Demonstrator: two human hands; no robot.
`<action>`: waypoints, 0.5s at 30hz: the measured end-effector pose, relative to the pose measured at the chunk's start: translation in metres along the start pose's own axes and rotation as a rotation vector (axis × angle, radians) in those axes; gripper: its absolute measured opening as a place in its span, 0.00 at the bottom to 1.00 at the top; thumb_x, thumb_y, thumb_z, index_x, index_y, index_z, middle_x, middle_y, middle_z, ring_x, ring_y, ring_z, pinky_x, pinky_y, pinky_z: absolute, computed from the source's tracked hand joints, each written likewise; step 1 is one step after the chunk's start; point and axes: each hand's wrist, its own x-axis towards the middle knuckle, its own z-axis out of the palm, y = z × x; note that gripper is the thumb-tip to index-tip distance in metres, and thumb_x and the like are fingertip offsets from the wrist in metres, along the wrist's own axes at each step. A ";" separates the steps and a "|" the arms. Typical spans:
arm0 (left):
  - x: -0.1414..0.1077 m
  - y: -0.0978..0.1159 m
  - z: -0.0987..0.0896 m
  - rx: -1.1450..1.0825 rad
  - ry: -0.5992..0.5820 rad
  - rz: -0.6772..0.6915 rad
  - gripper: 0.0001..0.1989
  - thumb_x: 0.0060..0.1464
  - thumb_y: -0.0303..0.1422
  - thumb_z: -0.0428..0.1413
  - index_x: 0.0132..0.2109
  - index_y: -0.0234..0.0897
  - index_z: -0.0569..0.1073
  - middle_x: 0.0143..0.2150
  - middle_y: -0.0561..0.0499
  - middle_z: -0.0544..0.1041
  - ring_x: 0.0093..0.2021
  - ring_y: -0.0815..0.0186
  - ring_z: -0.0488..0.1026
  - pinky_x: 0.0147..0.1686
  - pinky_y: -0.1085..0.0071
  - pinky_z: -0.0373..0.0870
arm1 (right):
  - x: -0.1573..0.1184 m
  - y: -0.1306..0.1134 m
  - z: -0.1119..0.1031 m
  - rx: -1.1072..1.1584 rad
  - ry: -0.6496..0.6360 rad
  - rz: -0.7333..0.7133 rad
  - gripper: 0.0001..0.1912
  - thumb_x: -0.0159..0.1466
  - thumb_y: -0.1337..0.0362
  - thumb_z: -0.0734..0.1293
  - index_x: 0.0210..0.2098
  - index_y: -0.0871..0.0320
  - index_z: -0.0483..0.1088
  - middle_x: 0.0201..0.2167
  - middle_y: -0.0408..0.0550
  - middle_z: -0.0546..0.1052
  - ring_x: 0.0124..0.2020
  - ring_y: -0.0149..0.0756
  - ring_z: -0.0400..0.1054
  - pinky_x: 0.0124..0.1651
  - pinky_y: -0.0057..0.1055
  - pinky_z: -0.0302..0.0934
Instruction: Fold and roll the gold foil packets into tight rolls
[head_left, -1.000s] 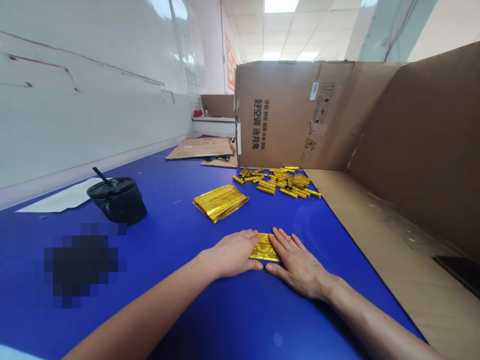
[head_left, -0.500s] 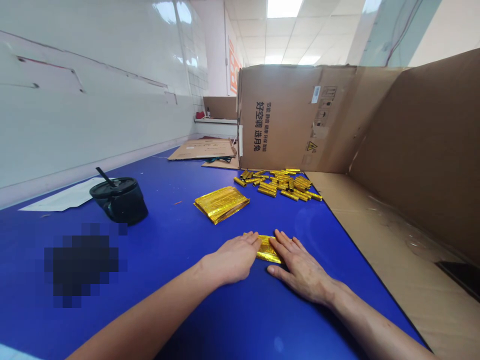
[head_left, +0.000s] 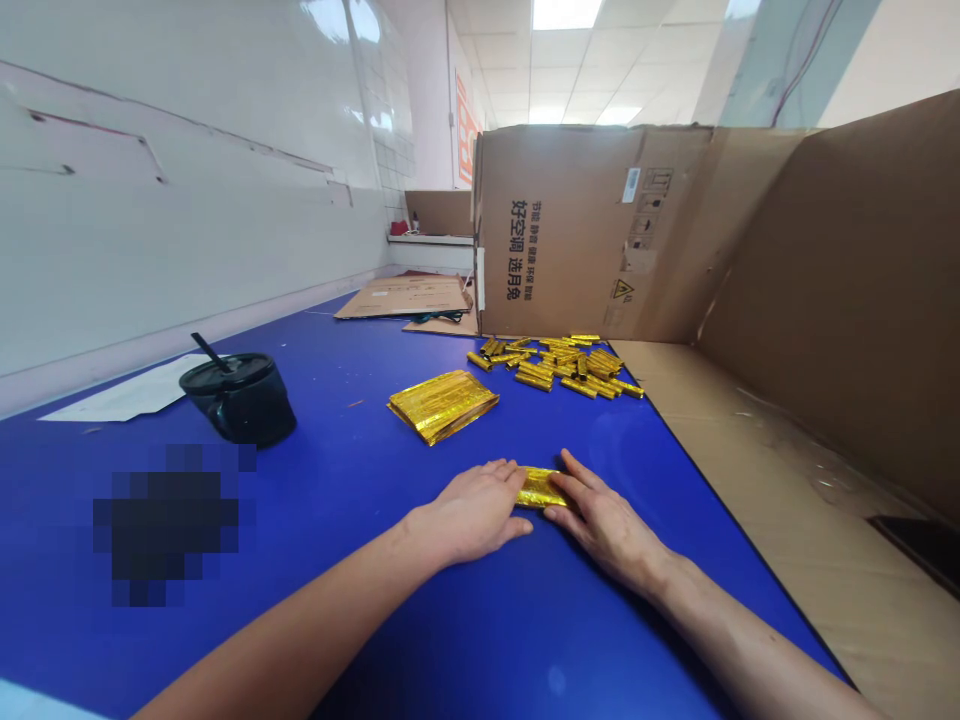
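Left hand: the left hand (head_left: 476,505) lies palm down on the worktop (head_left: 337,480), its fingertips touching the left end of a small gold foil bundle (head_left: 540,488).

Right hand: the right hand (head_left: 606,525) lies palm down with its fingers on the bundle's right end, thumb resting on the blue surface.

Grip: both hands are open, fingers slightly spread, with the bundle pressed lightly between them; neither hand closes around it.

Bundle: flat on the worktop, between the 2 hands and touching both.

Ahead: a flat gold foil stack (head_left: 442,407) lies beyond the left hand, well apart from it. Further on, a loose pile of gold foil rolls (head_left: 551,365) sits against a brown cardboard box (head_left: 559,235) printed with black characters.

Left side: a black cup (head_left: 236,402) with a lid and straw stands beside a white paper sheet (head_left: 127,390). Below it is a dark pixelated patch (head_left: 165,525), too blurred to tell.

Beyond: flattened cardboard (head_left: 405,297) lies at the worktop's far end.
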 end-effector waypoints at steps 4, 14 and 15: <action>0.003 -0.005 0.003 0.000 0.059 0.023 0.21 0.52 0.32 0.45 0.54 0.33 0.60 0.53 0.42 0.64 0.52 0.58 0.61 0.49 0.65 0.57 | 0.001 0.005 -0.001 0.047 0.084 0.004 0.20 0.61 0.55 0.54 0.46 0.59 0.65 0.55 0.55 0.60 0.56 0.39 0.53 0.54 0.36 0.51; 0.016 -0.029 0.006 -0.525 0.304 -0.130 0.10 0.50 0.28 0.45 0.34 0.37 0.71 0.32 0.52 0.74 0.36 0.65 0.70 0.36 0.71 0.63 | 0.002 0.013 -0.006 0.635 0.307 0.136 0.13 0.54 0.59 0.62 0.35 0.60 0.69 0.35 0.50 0.75 0.37 0.38 0.68 0.41 0.33 0.61; 0.018 -0.030 0.007 -0.603 0.341 -0.164 0.08 0.49 0.29 0.46 0.31 0.36 0.70 0.29 0.52 0.73 0.33 0.65 0.70 0.34 0.72 0.63 | 0.004 0.015 -0.006 0.714 0.326 0.185 0.13 0.53 0.58 0.63 0.33 0.61 0.69 0.30 0.48 0.75 0.32 0.38 0.69 0.36 0.33 0.62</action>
